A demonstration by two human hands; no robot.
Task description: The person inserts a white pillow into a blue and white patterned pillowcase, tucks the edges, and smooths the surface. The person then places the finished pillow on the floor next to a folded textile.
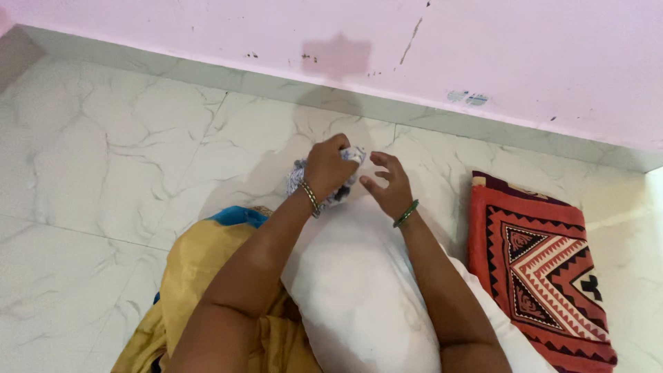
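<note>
No packages, labels, signs or screens anywhere in view — none at all

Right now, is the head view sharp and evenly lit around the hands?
Head view: soft, even light and no glare; the left hand gripping patterned cloth and the open right hand look slightly soft; faint shadows fall on the floor beside the white pillow.

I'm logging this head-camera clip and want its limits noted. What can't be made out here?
- Patterned cloth: mostly hidden by the left hand, so its shape is unclear.
- White pillow: near end cut off by the bottom edge, sides covered by both forearms.
- Red patterned mat: lower corner cut off by the frame.
- Right hand: whether its fingers touch the cloth is unclear.
</note>
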